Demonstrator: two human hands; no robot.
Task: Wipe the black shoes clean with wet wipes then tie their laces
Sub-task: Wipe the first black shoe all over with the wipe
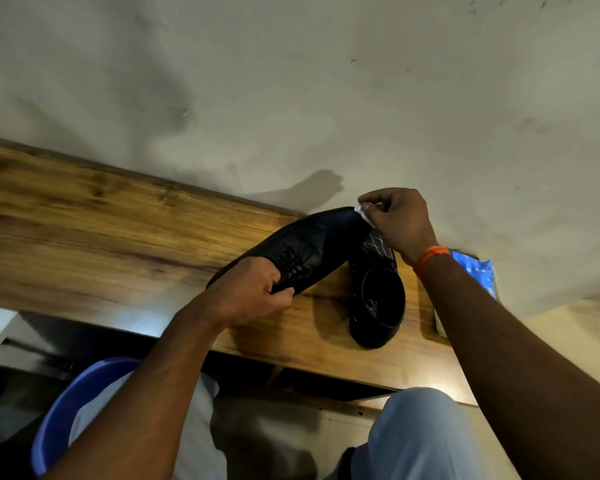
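Observation:
My left hand grips a black lace-up shoe by its heel end and holds it tilted above the wooden table, toe pointing up and to the right. My right hand pinches a small white wet wipe against the shoe's toe. The second black shoe lies on the table just right of the held one, its opening facing me and its toe partly hidden behind the held shoe and my right hand.
A blue wet wipes pack sits at the table's right end, partly hidden by my right forearm. A stained pale wall stands right behind the table. A blue plastic chair shows below, by my knees.

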